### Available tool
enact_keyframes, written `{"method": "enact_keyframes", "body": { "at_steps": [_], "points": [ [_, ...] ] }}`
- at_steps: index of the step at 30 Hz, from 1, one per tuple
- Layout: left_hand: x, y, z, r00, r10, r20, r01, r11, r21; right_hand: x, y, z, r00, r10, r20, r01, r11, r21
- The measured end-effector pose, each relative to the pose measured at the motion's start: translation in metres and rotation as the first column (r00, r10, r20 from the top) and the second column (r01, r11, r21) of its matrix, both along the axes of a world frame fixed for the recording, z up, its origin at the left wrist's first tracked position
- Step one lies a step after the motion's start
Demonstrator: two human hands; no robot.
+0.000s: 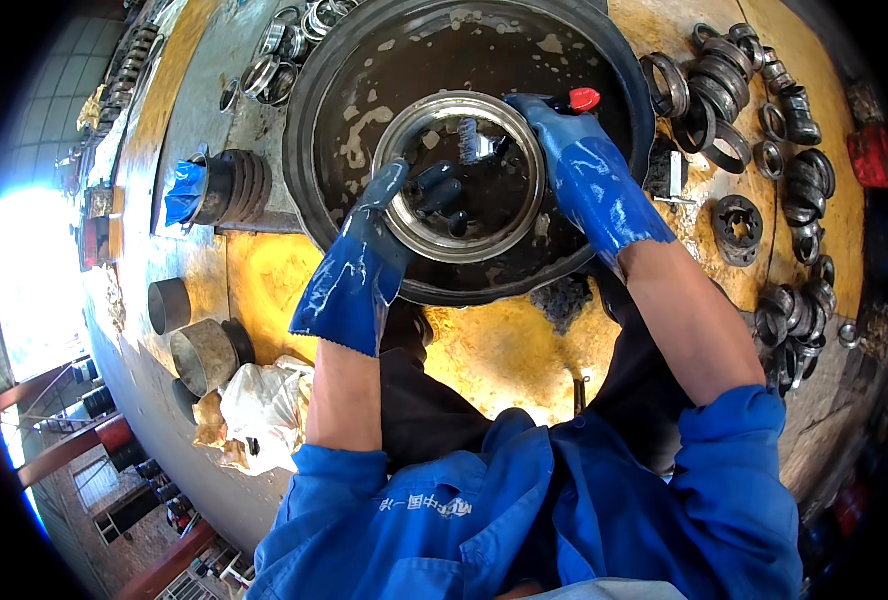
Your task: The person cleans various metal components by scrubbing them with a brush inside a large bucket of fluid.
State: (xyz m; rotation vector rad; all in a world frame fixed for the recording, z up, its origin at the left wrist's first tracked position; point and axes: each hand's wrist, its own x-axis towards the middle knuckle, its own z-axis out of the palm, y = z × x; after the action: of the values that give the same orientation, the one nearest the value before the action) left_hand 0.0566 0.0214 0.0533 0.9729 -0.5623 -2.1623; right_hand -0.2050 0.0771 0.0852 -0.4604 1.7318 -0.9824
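Observation:
A wide metal ring (pixel 461 250) is held over a large round black basin (pixel 307 160) of dark liquid with pale foam patches. My left hand (pixel 369 235), in a wet blue rubber glove, grips the ring's left side, its fingers showing inside the opening. In a matching glove, my right hand (pixel 586 170) is closed round a brush at the ring's right edge. The brush's red handle end (pixel 584 99) sticks out above that hand, and its pale bristles (pixel 469 142) show within the ring. Part of the brush is hidden by the glove and ring.
Many metal rings (pixel 719 85) lie in groups to the right, near a notched round metal part (pixel 737 230). More rings (pixel 269 78) sit at upper left. Stacked dark rings (pixel 239 187), metal sleeves (pixel 204 357) and a crumpled plastic bag (pixel 264 410) stand left of me.

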Motion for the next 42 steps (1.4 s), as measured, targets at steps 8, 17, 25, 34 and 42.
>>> {"method": "enact_keyframes", "body": {
  "at_steps": [8,17,25,34,42],
  "points": [
    [-0.003,0.0,-0.005,0.999,0.009,-0.034,-0.007,0.999,0.053,0.01,-0.004,-0.022,0.965,-0.223,0.136,0.242,0.96,-0.141],
    [-0.014,0.01,-0.006,0.995,0.078,-0.063,-0.069,0.989,0.13,-0.041,0.008,0.011,0.941,-0.307,0.142,0.336,0.9,-0.279],
    [-0.027,0.008,-0.015,0.974,0.224,-0.034,-0.215,0.961,0.171,0.007,0.018,0.031,0.981,-0.119,0.152,0.178,0.866,-0.468],
    [-0.042,0.011,-0.019,0.966,0.25,0.06,-0.256,0.957,0.138,0.019,-0.007,-0.002,0.95,-0.178,0.259,0.233,0.951,-0.204],
    [-0.036,0.026,-0.002,0.999,0.041,-0.033,-0.036,0.989,0.144,0.037,-0.018,-0.013,0.946,-0.21,0.245,0.229,0.972,-0.049]
  ]
}}
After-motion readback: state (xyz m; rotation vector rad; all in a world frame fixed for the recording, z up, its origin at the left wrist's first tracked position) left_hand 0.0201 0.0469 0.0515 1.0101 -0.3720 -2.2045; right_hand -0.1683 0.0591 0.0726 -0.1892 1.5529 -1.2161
